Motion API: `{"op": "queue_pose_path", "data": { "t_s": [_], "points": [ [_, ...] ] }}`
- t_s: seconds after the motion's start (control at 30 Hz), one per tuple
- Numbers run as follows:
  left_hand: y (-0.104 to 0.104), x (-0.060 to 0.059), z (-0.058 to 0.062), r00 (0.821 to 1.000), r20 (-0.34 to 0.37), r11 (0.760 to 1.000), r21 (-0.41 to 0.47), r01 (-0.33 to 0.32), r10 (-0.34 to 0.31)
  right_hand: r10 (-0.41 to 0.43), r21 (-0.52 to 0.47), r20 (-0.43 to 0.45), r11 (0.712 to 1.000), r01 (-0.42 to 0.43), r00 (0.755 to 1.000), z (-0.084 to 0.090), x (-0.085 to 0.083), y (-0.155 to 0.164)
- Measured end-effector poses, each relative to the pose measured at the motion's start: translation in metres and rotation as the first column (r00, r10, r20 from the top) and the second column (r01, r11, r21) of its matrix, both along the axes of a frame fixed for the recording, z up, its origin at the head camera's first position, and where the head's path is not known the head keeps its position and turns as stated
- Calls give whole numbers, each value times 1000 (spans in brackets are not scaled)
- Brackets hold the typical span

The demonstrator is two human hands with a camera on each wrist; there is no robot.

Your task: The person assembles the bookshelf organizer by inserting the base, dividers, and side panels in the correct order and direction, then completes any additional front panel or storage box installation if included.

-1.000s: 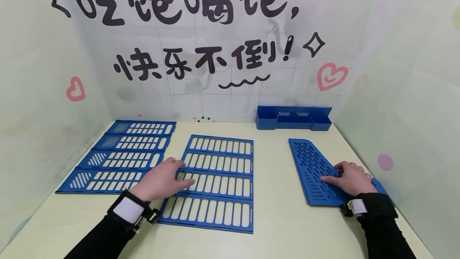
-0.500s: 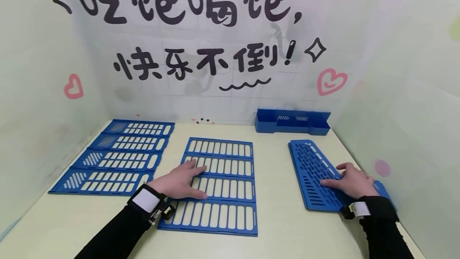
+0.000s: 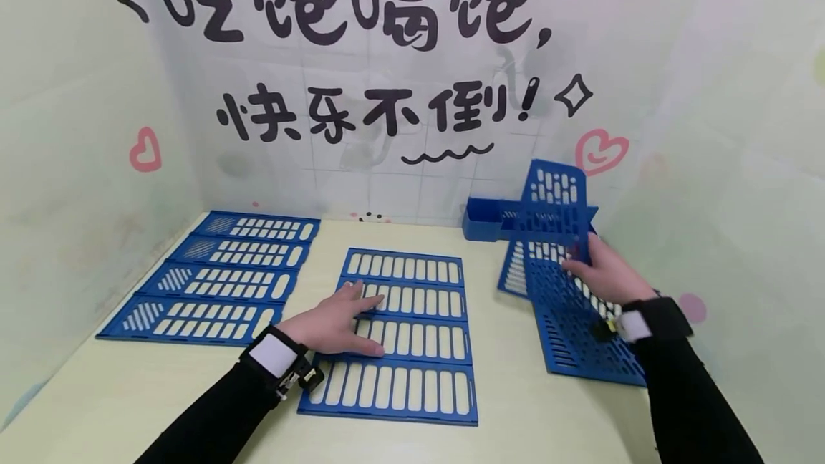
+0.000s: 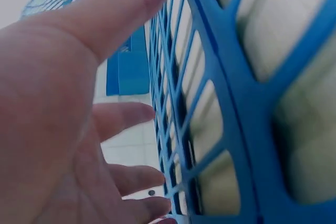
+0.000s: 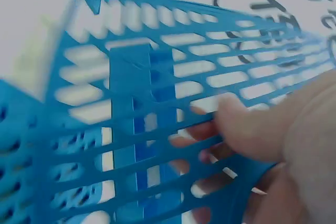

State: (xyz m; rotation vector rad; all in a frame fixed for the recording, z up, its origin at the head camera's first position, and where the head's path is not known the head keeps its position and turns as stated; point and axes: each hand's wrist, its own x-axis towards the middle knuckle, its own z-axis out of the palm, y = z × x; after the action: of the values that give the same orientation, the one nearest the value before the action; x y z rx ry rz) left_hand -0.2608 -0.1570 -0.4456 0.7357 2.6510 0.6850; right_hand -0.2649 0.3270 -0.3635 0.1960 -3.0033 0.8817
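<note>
My right hand [image 3: 609,274] grips a blue perforated panel [image 3: 540,217] by its edge and holds it raised and steeply tilted, thumb on the near face. In the right wrist view the fingers show through the slots of this panel [image 5: 84,145]. A slanted slotted piece [image 3: 515,274] shows behind its lower left. Below lies another blue perforated panel [image 3: 567,346] on the table. My left hand [image 3: 335,321] rests with spread, straight fingers over the left side of several blue slotted panels [image 3: 419,359] laid in a column. In the left wrist view its fingertips are right at their bars.
Several blue panels with slots and diagonal cuts [image 3: 170,297] lie in a column at the left of the cream table [image 3: 515,407]. A blue compartment tray [image 3: 482,224] stands at the back right, partly covered by the raised panel. Printed sheets wall the back and sides.
My right hand has lifted a perforated panel off the one beneath and swung it up toward the back. My left hand has moved right onto the slotted panels.
</note>
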Motion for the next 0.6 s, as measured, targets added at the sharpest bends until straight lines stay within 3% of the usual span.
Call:
{"op": "queue_pose_path", "data": {
  "t_s": [0.33, 0.6],
  "points": [
    [4, -11, 2, 999, 6, 998, -39, 48, -48, -66, 53, -137, 996, 74, 988, -16, -80, -56],
    [10, -5, -3, 999, 28, 997, -64, 44, -43, -96, 34, -72, 995, 98, 993, -29, -96, -64]
  ]
}}
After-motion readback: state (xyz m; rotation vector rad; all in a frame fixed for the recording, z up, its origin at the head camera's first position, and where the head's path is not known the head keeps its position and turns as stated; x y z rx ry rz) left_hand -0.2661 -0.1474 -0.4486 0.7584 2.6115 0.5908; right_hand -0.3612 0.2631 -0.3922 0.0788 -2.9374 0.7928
